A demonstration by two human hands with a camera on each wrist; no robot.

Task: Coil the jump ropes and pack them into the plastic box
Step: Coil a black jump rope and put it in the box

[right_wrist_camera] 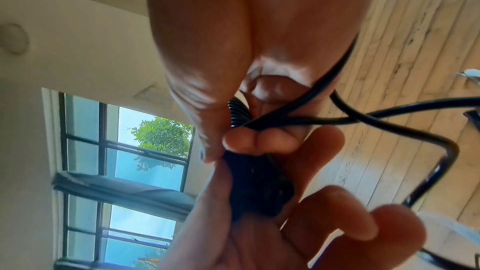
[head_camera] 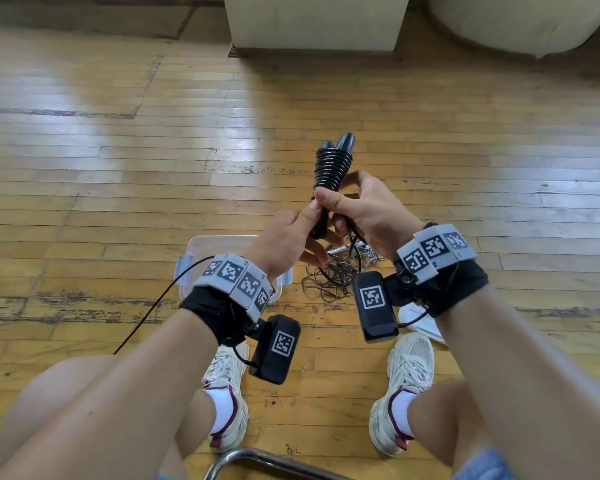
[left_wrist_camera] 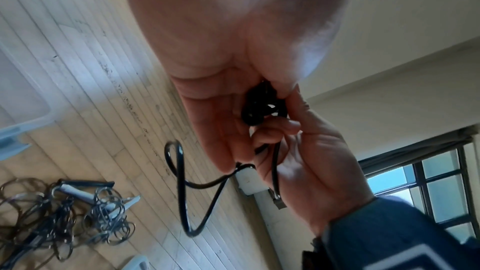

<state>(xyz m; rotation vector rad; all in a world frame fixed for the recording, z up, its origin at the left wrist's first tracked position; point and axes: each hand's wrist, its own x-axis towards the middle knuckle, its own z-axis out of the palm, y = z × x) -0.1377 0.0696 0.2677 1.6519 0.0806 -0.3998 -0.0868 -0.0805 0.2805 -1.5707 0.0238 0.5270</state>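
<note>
1. Black jump rope (head_camera: 332,168), coiled round its handles, stands upright between both hands.
2. Left hand (head_camera: 284,237) pinches its lower end.
3. Right hand (head_camera: 361,209) curls around the coil's base; plastic box (head_camera: 201,245) lies below.

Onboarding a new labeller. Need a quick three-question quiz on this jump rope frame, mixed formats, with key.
1. True or false: the black rope is wound around its handles.
2. Where is the box? A) on a chair B) on the floor under the left hand C) in the right hand
3. Fill in: the other ropes lie in a ___ on the floor.

Key: 1 true; 2 B; 3 tangle. Both hands grip the black rope's lower part, and a loose stretch of it hangs below.
</note>
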